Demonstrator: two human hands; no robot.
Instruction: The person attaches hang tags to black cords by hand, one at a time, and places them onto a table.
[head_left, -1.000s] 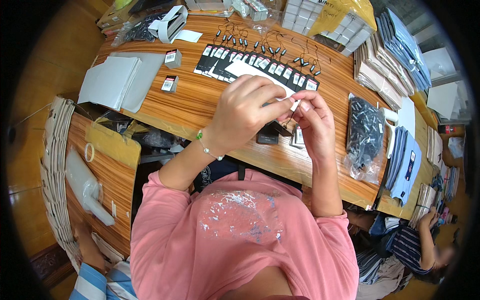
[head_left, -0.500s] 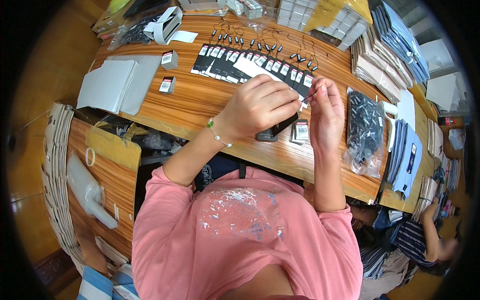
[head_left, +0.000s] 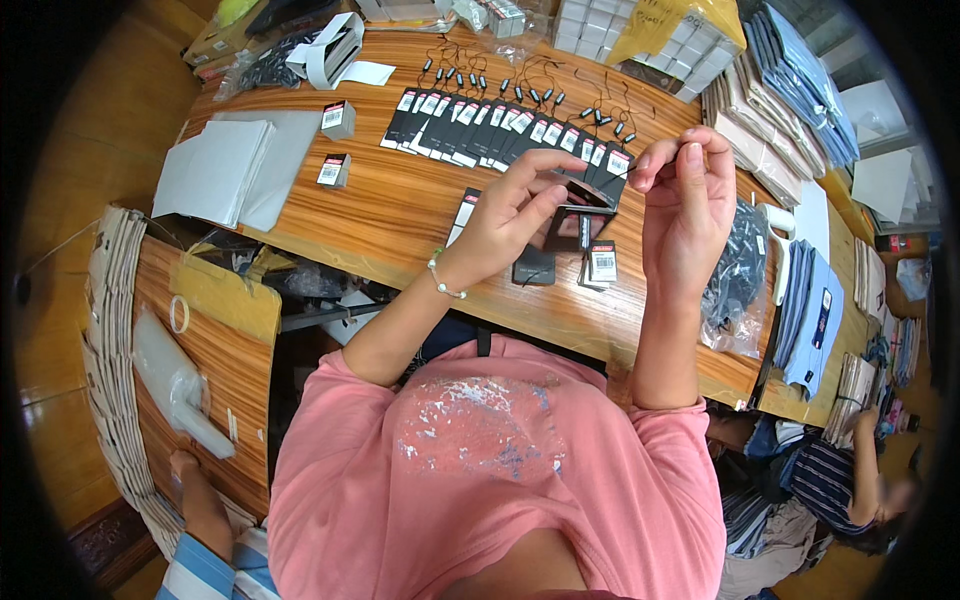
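Note:
My left hand [head_left: 515,212] is closed around some black hang tags [head_left: 590,192], held tilted above the table. A thin dark cord runs from the tags to my right hand [head_left: 695,195], whose thumb and fingertips pinch its end. Behind the hands, a fanned row of black hang tags [head_left: 490,130] with white-and-red barcode labels lies on the table, their black cords and small seals [head_left: 545,93] spread along the far side. Below the held tags lie a small pile of labelled tags [head_left: 601,264] and a plain black tag [head_left: 534,268]. Another labelled tag [head_left: 464,212] shows beside my left hand.
Two small label stacks [head_left: 338,120] and white sheets [head_left: 215,170] are on the left. A plastic bag of black seals [head_left: 735,270] lies to the right, near folded blue garments [head_left: 812,310]. Boxes [head_left: 585,30] stand at the back. Other people sit at both sides.
My hands have drawn apart: the right moved up and to the right with the cord, while the left turned, showing the tags it holds. The white piece over the row is no longer there.

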